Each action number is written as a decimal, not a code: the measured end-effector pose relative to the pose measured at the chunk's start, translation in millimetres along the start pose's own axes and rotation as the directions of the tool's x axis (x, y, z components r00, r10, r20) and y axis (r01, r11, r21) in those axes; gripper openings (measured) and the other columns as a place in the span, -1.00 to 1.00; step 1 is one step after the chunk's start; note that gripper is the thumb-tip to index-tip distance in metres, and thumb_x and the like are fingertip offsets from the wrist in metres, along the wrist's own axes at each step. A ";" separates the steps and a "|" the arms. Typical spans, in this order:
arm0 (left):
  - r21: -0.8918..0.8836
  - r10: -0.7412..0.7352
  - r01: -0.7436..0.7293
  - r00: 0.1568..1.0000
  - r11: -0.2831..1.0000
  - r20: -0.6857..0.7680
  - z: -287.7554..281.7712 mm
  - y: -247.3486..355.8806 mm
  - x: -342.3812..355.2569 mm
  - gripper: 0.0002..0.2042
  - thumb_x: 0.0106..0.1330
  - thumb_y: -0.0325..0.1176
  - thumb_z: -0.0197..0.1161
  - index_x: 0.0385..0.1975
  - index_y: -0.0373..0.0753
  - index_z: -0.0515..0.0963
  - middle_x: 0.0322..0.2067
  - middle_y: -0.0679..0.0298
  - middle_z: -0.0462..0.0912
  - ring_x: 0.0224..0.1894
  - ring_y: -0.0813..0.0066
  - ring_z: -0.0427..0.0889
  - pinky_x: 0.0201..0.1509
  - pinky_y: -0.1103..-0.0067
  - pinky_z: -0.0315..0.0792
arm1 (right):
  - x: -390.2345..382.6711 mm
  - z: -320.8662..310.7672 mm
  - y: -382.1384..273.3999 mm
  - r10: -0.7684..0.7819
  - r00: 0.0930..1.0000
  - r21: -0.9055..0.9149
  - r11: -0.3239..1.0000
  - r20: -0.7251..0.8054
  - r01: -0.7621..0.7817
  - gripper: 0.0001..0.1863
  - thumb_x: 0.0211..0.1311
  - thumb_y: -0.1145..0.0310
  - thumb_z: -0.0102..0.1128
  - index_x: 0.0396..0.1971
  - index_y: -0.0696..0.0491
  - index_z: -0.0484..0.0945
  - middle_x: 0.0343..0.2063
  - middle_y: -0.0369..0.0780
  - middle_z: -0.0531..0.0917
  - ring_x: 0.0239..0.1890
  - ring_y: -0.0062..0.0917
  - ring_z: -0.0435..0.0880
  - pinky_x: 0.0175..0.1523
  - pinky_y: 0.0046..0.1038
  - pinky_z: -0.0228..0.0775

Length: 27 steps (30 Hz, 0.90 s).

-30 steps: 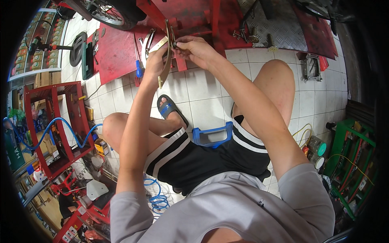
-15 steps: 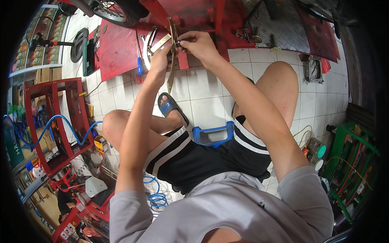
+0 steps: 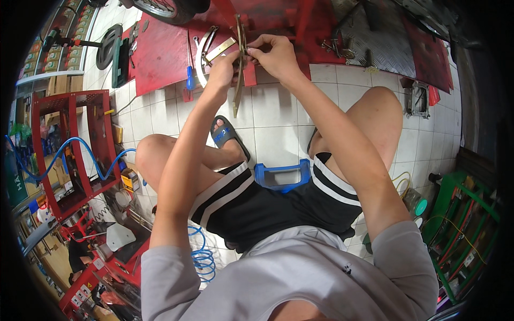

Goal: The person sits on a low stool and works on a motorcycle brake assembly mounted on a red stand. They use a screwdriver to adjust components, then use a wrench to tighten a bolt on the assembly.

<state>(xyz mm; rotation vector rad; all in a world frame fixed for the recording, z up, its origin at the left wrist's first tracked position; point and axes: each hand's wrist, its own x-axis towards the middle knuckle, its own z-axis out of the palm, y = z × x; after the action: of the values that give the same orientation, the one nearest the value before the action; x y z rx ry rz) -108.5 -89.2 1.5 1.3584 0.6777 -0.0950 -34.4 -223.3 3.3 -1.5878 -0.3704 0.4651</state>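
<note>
I sit on a low blue stool (image 3: 282,175) with both arms stretched forward. My left hand (image 3: 224,65) and my right hand (image 3: 274,53) meet on a thin, brass-coloured curved metal strip (image 3: 238,64) held upright on edge over the white tiled floor. The left hand's fingers pinch its left side. At the strip's upper part, the right hand's fingertips pinch a small piece that I cannot make out. Just behind lie a curved chrome part (image 3: 202,51) and a flat metal bar (image 3: 220,49) on a red platform (image 3: 160,53).
A blue-handled screwdriver (image 3: 189,79) lies at the platform's edge. A wheel (image 3: 166,8) stands at the top, loose bolts (image 3: 337,49) on a checker plate to the right. A red tool cart (image 3: 69,144) with a blue air hose stands left; green racks (image 3: 460,224) right.
Both hands and the strip sit slightly further right in the picture, and the view has shifted a little; the grip on the strip is unchanged.
</note>
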 end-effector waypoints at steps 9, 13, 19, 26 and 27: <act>0.013 0.016 -0.016 1.000 1.000 0.007 3.4 7.1 -12.2 -0.67 0.39 -0.13 -0.02 -0.42 -0.22 0.58 -0.61 0.44 0.45 -0.64 0.67 0.28 -0.57 0.66 0.10 | 6.2 4.6 1.5 -0.012 0.999 -0.065 0.998 -0.049 0.009 -0.96 0.09 0.60 0.22 -0.52 0.21 0.60 -0.57 -0.20 0.70 -0.48 -0.60 0.72 -0.33 -0.60 0.55; -0.054 0.006 -0.004 0.999 0.999 0.045 -3.2 7.2 -10.0 -0.66 0.37 -0.12 0.00 -0.43 -0.21 0.62 -0.63 0.45 0.45 -0.63 0.68 0.27 -0.56 0.64 0.09 | 8.2 10.0 8.6 -0.005 0.999 -0.013 1.000 -0.052 0.005 -0.95 0.12 0.59 0.20 -0.51 0.21 0.58 -0.54 -0.19 0.69 -0.47 -0.62 0.69 -0.32 -0.57 0.55; 0.016 -0.022 0.022 0.999 1.000 0.034 -3.8 7.9 -10.8 -0.65 0.39 -0.13 -0.03 -0.47 -0.23 0.58 -0.67 0.44 0.39 -0.66 0.67 0.23 -0.58 0.61 0.07 | 7.7 12.3 4.1 0.191 0.981 0.231 0.955 -0.009 -0.184 -0.96 0.13 0.59 0.19 -0.49 0.21 0.56 -0.53 -0.20 0.67 -0.47 -0.61 0.67 -0.36 -0.58 0.54; 0.215 0.084 -0.075 0.996 0.974 -0.035 4.7 7.3 -19.0 -0.60 0.41 -0.12 -0.07 -0.59 -0.25 0.46 -0.68 0.42 0.32 -0.64 0.60 0.23 -0.53 0.55 0.11 | 9.9 12.5 3.2 0.172 0.985 0.173 0.971 -0.025 -0.166 -0.96 0.14 0.59 0.19 -0.48 0.21 0.55 -0.53 -0.20 0.65 -0.48 -0.59 0.66 -0.37 -0.56 0.54; 0.219 0.083 -0.073 0.996 0.973 -0.039 3.2 7.5 -19.1 -0.60 0.41 -0.11 -0.07 -0.60 -0.24 0.45 -0.68 0.42 0.32 -0.63 0.60 0.23 -0.53 0.56 0.12 | 10.2 12.7 3.4 0.161 0.987 0.162 0.975 -0.025 -0.154 -0.96 0.15 0.59 0.19 -0.48 0.21 0.55 -0.53 -0.20 0.65 -0.49 -0.59 0.66 -0.37 -0.55 0.53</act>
<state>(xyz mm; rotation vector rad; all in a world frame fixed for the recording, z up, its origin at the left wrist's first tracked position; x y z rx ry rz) -119.4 -96.4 17.7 1.6003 0.6671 -0.0754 -32.2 -207.5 -1.3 -1.4733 -0.1740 0.5716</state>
